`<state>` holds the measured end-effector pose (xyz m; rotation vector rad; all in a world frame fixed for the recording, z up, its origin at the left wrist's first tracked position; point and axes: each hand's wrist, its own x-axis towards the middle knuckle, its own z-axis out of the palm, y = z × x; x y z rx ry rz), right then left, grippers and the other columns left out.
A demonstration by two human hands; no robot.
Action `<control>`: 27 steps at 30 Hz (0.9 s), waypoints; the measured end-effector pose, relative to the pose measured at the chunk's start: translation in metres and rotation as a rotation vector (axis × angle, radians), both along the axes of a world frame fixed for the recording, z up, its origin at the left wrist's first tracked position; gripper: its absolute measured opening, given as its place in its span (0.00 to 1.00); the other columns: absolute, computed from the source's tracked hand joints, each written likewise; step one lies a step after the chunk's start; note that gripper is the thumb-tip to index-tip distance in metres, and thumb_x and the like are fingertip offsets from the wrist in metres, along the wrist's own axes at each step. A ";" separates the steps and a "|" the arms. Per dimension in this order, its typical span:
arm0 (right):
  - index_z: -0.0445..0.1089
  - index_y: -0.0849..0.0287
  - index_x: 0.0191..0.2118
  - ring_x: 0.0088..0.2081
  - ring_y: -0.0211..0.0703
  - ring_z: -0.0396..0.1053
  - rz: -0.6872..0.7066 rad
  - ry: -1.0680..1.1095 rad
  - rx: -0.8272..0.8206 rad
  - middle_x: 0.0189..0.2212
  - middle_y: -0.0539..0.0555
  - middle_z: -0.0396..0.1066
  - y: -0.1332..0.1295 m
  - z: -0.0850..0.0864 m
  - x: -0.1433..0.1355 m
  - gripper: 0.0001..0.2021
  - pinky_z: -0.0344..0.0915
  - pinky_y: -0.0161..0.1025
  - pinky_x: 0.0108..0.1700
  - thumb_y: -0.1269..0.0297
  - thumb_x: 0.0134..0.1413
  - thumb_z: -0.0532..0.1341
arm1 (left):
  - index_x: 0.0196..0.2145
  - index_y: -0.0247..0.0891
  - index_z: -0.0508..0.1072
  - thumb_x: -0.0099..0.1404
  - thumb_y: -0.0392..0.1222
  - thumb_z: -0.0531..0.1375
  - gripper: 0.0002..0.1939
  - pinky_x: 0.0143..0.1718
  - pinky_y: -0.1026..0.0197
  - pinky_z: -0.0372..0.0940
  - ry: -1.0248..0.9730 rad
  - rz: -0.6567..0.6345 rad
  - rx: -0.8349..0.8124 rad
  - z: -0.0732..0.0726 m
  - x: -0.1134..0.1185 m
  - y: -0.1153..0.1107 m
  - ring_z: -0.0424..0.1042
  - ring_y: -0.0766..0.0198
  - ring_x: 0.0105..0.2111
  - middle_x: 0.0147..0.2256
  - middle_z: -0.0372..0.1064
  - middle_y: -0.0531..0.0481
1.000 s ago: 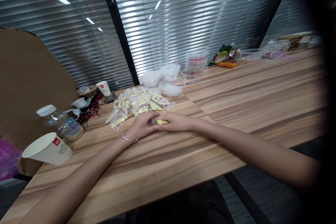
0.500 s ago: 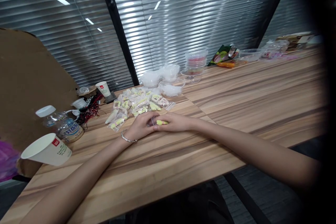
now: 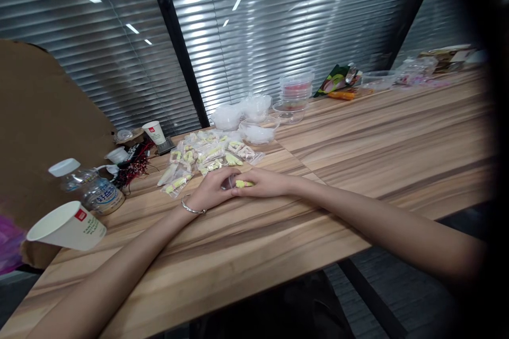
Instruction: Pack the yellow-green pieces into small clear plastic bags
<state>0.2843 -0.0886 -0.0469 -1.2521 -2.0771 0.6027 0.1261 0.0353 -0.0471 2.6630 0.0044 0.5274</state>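
My left hand point(image 3: 210, 189), with a silver bracelet at the wrist, is closed around what looks like the rim of a clear plastic bag point(image 3: 229, 182). Fingers of my right hand point(image 3: 265, 183) wrap a small yellow piece with a bit of pink point(image 3: 244, 184), beside that plastic. Both hands meet low over the wooden table, thumbs nearly touching. Just beyond them lies a pile of small clear bags point(image 3: 212, 151) holding yellow and pale pink pieces. The fingers hide much of what is held, and its exact kind is unclear.
Clear plastic bowls point(image 3: 258, 130) and stacked round containers point(image 3: 296, 87) stand behind the pile. At left are a paper cup point(image 3: 69, 228), a bottle point(image 3: 101, 193), a smaller cup point(image 3: 154, 132) and dark red cords point(image 3: 135, 169). A green packet point(image 3: 336, 80) lies farther right on the table point(image 3: 377, 132).
The view has shifted very slightly. Both hands keep the same hold in nearly the same place, and the things on the table have not moved.
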 end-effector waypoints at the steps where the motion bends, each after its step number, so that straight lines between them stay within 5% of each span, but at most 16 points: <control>1: 0.71 0.62 0.38 0.38 0.38 0.66 -0.006 -0.005 0.008 0.37 0.53 0.70 0.000 -0.001 0.000 0.16 0.60 0.33 0.41 0.55 0.61 0.53 | 0.49 0.38 0.68 0.59 0.51 0.61 0.23 0.45 0.56 0.63 0.004 0.002 0.003 0.000 0.000 0.000 0.69 0.56 0.43 0.45 0.70 0.44; 11: 0.70 0.62 0.44 0.44 0.41 0.66 0.002 0.023 0.023 0.44 0.55 0.69 -0.001 0.000 0.000 0.14 0.61 0.35 0.46 0.58 0.61 0.55 | 0.48 0.36 0.69 0.59 0.52 0.60 0.23 0.42 0.57 0.63 0.003 0.003 0.010 -0.001 0.001 0.000 0.70 0.57 0.41 0.42 0.71 0.44; 27: 0.70 0.63 0.39 0.42 0.42 0.66 -0.010 0.028 -0.003 0.41 0.55 0.69 -0.001 0.000 0.000 0.15 0.61 0.37 0.45 0.56 0.61 0.53 | 0.47 0.36 0.69 0.61 0.51 0.58 0.21 0.42 0.58 0.63 0.001 -0.004 0.013 -0.001 0.001 0.001 0.69 0.58 0.40 0.42 0.71 0.45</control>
